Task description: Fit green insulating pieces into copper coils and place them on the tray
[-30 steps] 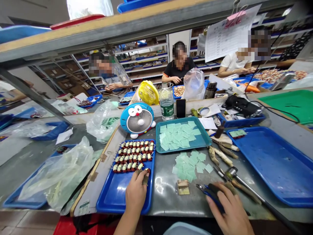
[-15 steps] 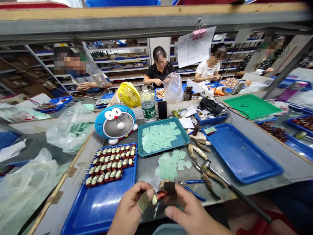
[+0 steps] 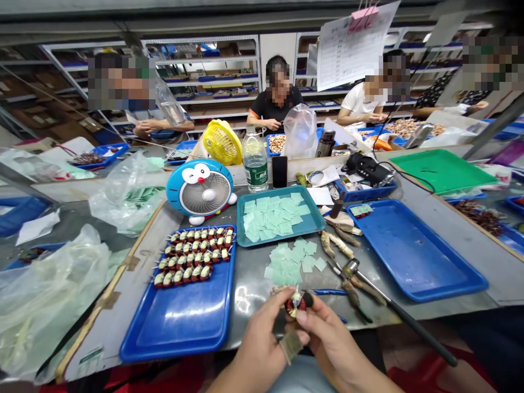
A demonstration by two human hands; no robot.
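A small wire-wound coil point(image 3: 291, 307), dark red windings with a pale middle, is pinched between both hands in front of my body. My left hand point(image 3: 262, 334) has its fingers on the coil's left side, and a strip of tape is wrapped round its thumb. On the coil's right side, my right hand point(image 3: 333, 335) grips with thumb and fingers; a dark cover sits on one fingertip. Rows of similar coils point(image 3: 192, 256) stand in a blue tray point(image 3: 176, 327) to the left. Loose pale green square sheets point(image 3: 290, 262) lie just beyond my hands.
A teal tray point(image 3: 315, 229) holds more green squares. Pliers point(image 3: 355, 300) and a long-handled metal tool point(image 3: 403, 314) lie at the right, beside a blue tray point(image 3: 426, 251) with green-topped coils at its corner. A cartoon fan point(image 3: 174, 188) and bottle point(image 3: 256, 172) stand behind. Co-workers sit opposite.
My hands have come closer together, and the coil has turned so its round face shows. The camera view has tilted down slightly.
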